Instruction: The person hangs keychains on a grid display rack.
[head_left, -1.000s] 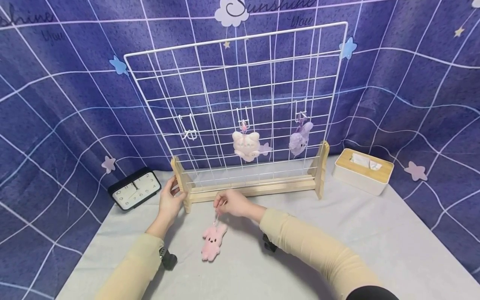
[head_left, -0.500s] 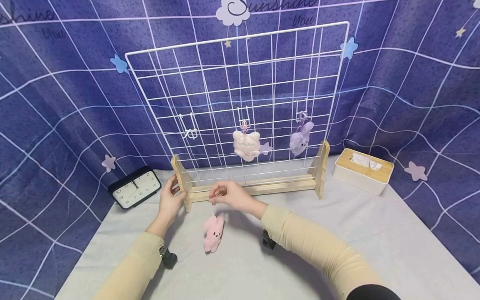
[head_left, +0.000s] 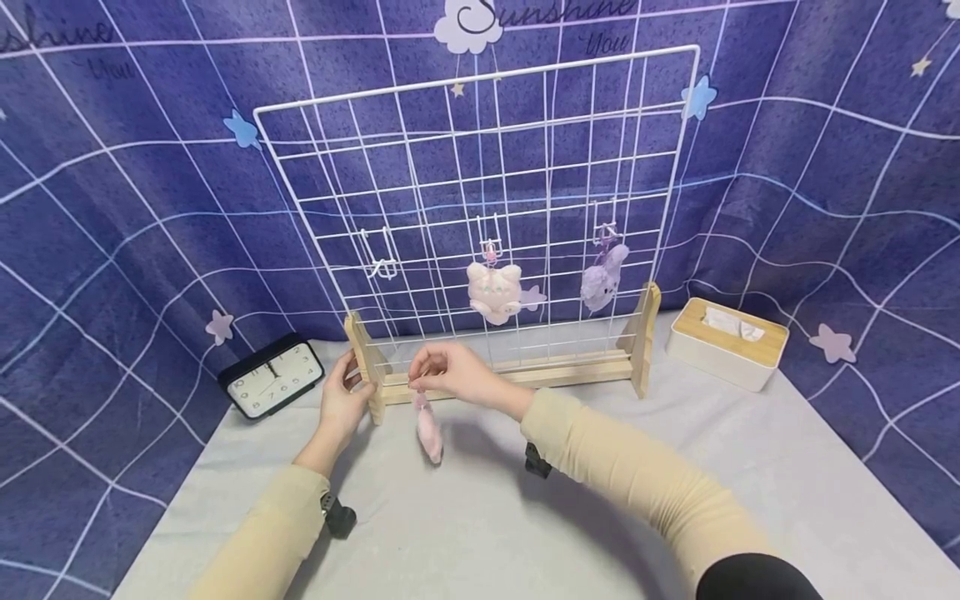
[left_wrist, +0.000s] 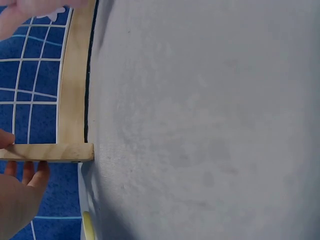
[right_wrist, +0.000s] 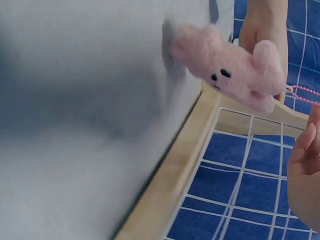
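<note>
My right hand (head_left: 459, 372) pinches the pink bead chain (right_wrist: 302, 90) of a pink plush keychain (right_wrist: 230, 65). The plush, with long ears and small black eyes, hangs below the fingers above the table, turned edge-on in the head view. My left hand (head_left: 345, 406) grips the left wooden upright (left_wrist: 47, 152) of the grid rack, thumb on one side and fingers on the other. On the white wire grid (head_left: 480, 167), an unoccupied white hook (head_left: 381, 258) sits at the left. A cream plush keychain (head_left: 495, 293) hangs in the middle and a purple plush keychain (head_left: 604, 277) at the right.
A black-framed clock (head_left: 272, 377) stands left of the rack. To the right is a white tissue box (head_left: 723, 354) with a wooden lid. Grey cloth covers the table (head_left: 480, 533), and a blue patterned curtain (head_left: 810, 208) hangs behind.
My right hand has moved up and slightly left with the pink plush keychain, which has lifted and turned edge-on. My left hand stays on the upright.
</note>
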